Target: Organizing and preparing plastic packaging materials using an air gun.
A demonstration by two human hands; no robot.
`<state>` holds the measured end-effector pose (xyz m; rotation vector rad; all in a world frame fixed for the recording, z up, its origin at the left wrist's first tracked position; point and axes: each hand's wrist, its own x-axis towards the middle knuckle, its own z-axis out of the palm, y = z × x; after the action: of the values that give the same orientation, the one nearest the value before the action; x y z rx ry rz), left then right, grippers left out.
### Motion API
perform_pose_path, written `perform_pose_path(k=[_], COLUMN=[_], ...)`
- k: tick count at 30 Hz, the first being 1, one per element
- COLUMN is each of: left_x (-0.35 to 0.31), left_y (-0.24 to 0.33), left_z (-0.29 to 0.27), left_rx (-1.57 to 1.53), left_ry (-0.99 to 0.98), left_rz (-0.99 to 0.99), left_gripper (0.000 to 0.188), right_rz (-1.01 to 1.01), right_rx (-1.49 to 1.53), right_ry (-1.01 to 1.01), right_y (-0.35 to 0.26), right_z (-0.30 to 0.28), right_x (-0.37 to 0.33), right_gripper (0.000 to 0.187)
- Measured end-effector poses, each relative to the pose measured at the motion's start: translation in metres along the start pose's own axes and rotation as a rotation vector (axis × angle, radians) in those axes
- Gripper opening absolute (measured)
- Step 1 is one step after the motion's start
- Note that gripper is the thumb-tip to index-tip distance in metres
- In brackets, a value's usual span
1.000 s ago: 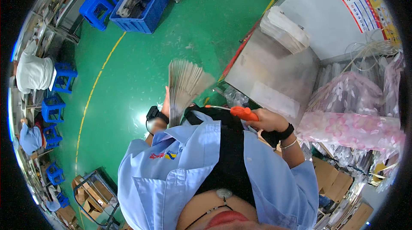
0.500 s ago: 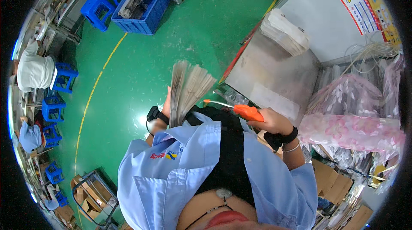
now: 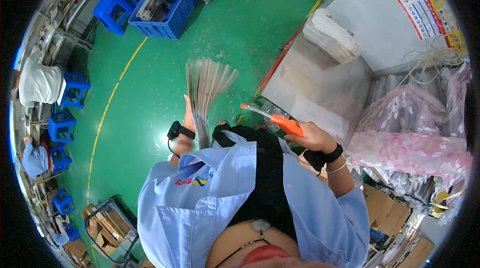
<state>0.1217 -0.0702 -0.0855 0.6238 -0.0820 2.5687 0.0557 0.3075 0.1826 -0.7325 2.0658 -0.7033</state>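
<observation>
My left hand (image 3: 188, 119) grips a thick stack of thin greyish sheets (image 3: 201, 95) near its lower end. The sheets stand up and fan apart at the top, where they look blurred; most of that hand's fingers are hidden behind them. In my right hand (image 3: 317, 137) is an orange air blow gun (image 3: 287, 125), my fingers wrapped round its handle. Its slim metal nozzle points left toward the stack, and the orange tip is a short way off, not touching the sheets.
To the right stands a metal-topped bench (image 3: 320, 80) bearing a white bundle (image 3: 331, 35). Pink flowered plastic (image 3: 407, 150) hangs nearby. A blue crate (image 3: 172, 23) and blue stools (image 3: 112, 13) are far left. At lower left is a cart with cardboard (image 3: 107, 225). People sit along the left.
The stack has shifted left and up and its sheets have spread into a wider, more even fan. My right hand and the blow gun have moved slightly, with the nozzle now tilted more upward.
</observation>
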Motion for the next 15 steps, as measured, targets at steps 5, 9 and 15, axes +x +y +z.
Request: perform_pose_path(k=[5, 9, 15], left_x=[0.046, 0.066, 0.068], left_y=[0.010, 0.021, 0.028], left_z=[0.043, 0.044, 0.024], left_rx=[0.484, 0.356, 0.513], left_ry=[1.013, 0.995, 0.705], left_rz=[0.415, 0.509, 0.490], left_gripper=[0.066, 0.068, 0.055], right_rz=[0.000, 0.053, -0.029], right_rx=[0.267, 0.130, 0.377], right_ry=[-0.011, -0.063, 0.071], right_y=[0.003, -0.010, -0.006], right_z=[0.009, 0.001, 0.015], right_x=[0.003, 0.003, -0.001], right_gripper=[0.029, 0.039, 0.042])
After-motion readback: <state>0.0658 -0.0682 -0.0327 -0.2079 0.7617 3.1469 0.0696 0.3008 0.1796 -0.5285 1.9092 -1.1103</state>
